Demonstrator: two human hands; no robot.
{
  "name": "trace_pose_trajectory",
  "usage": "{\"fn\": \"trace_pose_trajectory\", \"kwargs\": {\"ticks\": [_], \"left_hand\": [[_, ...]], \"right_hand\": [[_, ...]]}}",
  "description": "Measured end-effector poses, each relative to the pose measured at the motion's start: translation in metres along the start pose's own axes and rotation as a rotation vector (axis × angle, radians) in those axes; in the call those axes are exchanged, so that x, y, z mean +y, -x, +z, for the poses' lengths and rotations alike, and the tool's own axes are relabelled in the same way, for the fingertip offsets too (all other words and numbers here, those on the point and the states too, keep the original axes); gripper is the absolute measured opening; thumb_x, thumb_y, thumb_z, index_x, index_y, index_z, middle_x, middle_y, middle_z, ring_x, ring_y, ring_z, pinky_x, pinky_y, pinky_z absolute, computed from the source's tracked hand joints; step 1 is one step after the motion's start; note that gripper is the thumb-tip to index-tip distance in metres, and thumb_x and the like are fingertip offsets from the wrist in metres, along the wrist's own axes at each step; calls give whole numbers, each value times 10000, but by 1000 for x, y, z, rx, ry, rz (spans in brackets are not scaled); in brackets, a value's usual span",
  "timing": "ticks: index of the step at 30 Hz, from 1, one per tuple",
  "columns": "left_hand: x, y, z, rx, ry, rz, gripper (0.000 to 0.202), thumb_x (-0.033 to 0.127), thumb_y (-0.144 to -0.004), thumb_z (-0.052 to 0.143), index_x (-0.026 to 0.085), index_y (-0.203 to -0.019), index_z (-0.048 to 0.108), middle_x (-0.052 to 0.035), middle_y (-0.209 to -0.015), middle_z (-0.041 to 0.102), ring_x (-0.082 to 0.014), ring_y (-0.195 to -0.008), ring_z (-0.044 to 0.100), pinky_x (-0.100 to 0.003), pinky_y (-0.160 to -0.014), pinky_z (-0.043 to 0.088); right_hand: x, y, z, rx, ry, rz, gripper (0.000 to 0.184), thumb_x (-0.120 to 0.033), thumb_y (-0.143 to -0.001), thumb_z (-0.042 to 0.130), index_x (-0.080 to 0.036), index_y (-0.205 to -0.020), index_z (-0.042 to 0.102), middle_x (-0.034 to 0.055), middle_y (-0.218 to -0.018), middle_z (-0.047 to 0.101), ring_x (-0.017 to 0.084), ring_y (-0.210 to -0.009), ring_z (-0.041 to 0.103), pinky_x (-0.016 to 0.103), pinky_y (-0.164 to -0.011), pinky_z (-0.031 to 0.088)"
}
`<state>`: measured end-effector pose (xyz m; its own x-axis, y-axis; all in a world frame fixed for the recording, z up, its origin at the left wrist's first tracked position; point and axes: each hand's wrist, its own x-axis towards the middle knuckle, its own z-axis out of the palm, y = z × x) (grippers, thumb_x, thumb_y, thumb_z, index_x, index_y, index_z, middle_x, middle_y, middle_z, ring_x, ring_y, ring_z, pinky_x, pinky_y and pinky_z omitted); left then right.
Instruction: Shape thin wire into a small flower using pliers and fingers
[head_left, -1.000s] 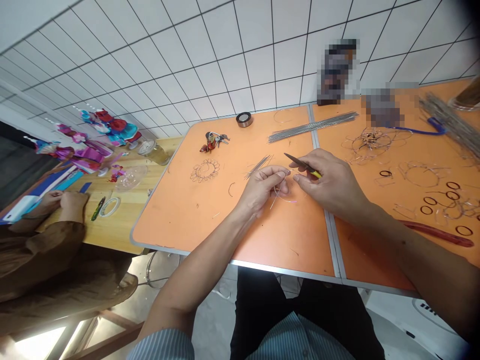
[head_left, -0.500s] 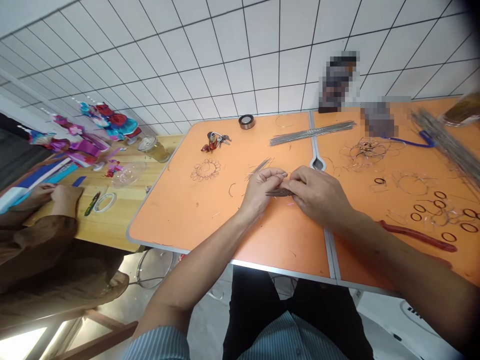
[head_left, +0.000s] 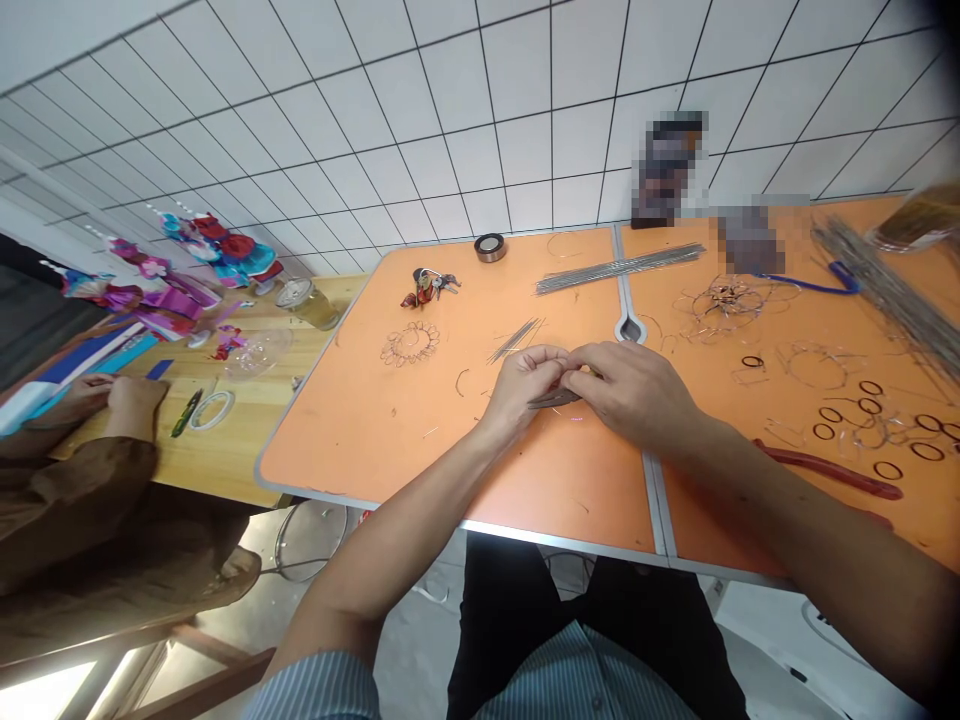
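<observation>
My left hand (head_left: 521, 388) is closed in a pinch, its fingertips meeting those of my right hand (head_left: 628, 388) above the table. Whatever lies between the left fingertips is hidden. From under my right fingers a dark flat metal tool (head_left: 553, 399) sticks out to the left, below my left hand; the rest of it is covered. My right hand is curled closed around its end. Just beyond the hands lies a small bunch of short thin wires (head_left: 514, 340). A ring of looped wire (head_left: 410, 343) rests farther left.
Long wire bundles (head_left: 619, 268) lie at the back of the orange table (head_left: 360, 430). Keys (head_left: 431, 285) and a tape roll (head_left: 490, 247) sit at the back left. Red tool handles (head_left: 832, 468) and several dark rings (head_left: 870, 405) are right. Another person's hands (head_left: 124, 395) are far left.
My hands have closed in on each other, the right fingers now touching the left fingertips. The dark tool has dropped slightly and more of it is covered.
</observation>
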<state>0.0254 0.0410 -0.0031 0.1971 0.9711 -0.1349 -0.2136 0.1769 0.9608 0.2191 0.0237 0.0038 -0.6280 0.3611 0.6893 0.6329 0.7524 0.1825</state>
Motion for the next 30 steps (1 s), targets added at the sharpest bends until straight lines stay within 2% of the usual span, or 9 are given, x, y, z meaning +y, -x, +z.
{"fn": "trace_pose_trajectory", "kwargs": {"ticks": [3, 8, 17, 23, 27, 30], "left_hand": [[-2, -1, 0, -16, 3, -30, 184, 274, -697, 774, 138, -807, 832, -5, -678, 724, -92, -579, 623, -206, -587, 451], [-6, -1, -1, -51, 20, -89, 203, 241, -723, 786, 126, -874, 857, -33, -743, 770, -105, -635, 674, -215, -642, 506], [-3, -1, 1, -55, 36, -150, 213, 219, -635, 771, 121, -813, 835, -30, -708, 761, -107, -619, 663, -217, -635, 500], [-2, 1, 2, -95, 65, -216, 118, 181, -638, 729, 162, -751, 757, -3, -640, 692, -142, -610, 683, -250, -633, 536], [-3, 0, 2, -99, 71, -229, 115, 168, -617, 716, 169, -729, 741, 7, -621, 668, -139, -576, 660, -252, -599, 543], [-4, -1, 1, -107, 69, -242, 135, 176, -602, 729, 168, -736, 737, -7, -650, 702, -147, -571, 673, -263, -587, 572]], "right_hand": [[2, 0, -2, -16, 9, -54, 283, 62, -1030, 643, -176, -980, 786, 51, -965, 797, 219, -840, 600, 385, -753, 410], [5, -1, -6, -25, 41, -103, 275, 62, -1035, 652, -175, -970, 775, 41, -902, 752, 215, -808, 556, 376, -746, 388], [6, -2, -9, -36, 83, -158, 205, -6, -1055, 711, -172, -992, 814, 37, -849, 698, 225, -793, 520, 383, -755, 381], [6, -2, -10, -45, 89, -178, 201, 0, -1067, 703, -165, -1031, 811, 49, -872, 727, 228, -817, 536, 398, -776, 364], [5, -3, -11, -37, 98, -164, 159, -80, -1122, 711, -169, -1035, 809, 47, -869, 737, 231, -820, 543, 401, -775, 364], [4, -3, -11, -45, 103, -156, 162, -127, -1144, 711, -175, -1029, 813, 46, -862, 733, 232, -817, 546, 404, -772, 368]]}}
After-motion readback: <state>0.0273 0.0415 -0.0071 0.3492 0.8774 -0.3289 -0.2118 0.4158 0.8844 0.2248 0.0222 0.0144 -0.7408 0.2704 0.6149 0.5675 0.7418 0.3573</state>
